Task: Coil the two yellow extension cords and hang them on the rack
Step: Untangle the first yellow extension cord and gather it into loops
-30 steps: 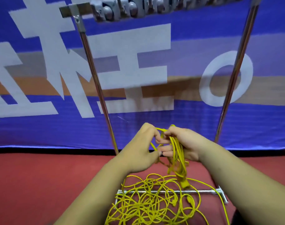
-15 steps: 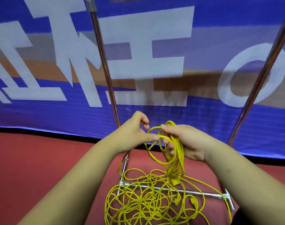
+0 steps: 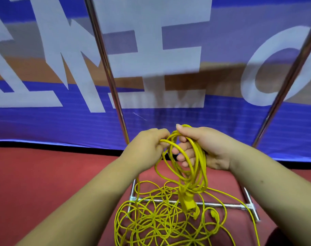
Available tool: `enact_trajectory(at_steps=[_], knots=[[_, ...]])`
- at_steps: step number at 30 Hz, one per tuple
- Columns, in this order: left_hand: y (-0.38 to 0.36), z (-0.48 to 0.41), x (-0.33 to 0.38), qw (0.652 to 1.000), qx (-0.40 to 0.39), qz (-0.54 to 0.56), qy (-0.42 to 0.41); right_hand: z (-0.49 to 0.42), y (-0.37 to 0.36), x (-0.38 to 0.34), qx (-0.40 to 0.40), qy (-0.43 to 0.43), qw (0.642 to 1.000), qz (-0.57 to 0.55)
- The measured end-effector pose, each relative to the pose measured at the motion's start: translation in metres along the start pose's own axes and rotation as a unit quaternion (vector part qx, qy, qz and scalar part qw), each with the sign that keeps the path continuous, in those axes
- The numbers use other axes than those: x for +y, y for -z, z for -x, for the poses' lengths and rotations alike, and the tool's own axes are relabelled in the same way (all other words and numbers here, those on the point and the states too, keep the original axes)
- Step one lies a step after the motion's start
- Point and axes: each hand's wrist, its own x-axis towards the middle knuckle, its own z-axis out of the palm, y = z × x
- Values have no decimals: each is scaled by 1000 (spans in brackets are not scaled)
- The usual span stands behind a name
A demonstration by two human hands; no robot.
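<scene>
Right hand [image 3: 209, 150] is palm-up, fingers loosely curled around a bunch of yellow cord loops [image 3: 192, 167]. Left hand [image 3: 147, 146] sits knuckles-up just beside it, fingertips pinching one strand. The rest is a tangle [image 3: 160, 219] on the red floor.

Yellow cords [image 3: 170, 221], silver rack [image 3: 108, 68], blue-white-orange banner [image 3: 44, 121], red floor [image 3: 44, 183].

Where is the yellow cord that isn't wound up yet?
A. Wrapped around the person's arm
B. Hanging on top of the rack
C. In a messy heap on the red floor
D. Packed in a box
C: the loose cord sprawls in tangled loops on the red floor over the rack's base bar, while the right hand holds only a small coil.
</scene>
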Motion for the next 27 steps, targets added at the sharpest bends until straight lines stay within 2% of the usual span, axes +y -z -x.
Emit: enact_trajectory(at_steps=[5,9,11,14,16,21,27], knots=[[0,-7,6,999,-21,23,-16,10,10,-2,8,-4,1000,15],[-10,-16,11,999,-12,51,-3,12,15,-3,48,-8,998,35],[-16,-20,16,997,-23,61,47,12,19,-5,51,-4,998,35],[-22,-25,14,991,-49,-26,121,15,26,-12,17,-6,1000,-21],[-19,-30,9,988,-41,-5,146,18,30,-16,-6,-8,999,-54],[-19,-34,20,986,-51,61,147,22,33,-18,-25,-1,992,-124],[-18,-33,14,992,-34,-39,119,18,31,-12,-47,-63,987,-142]])
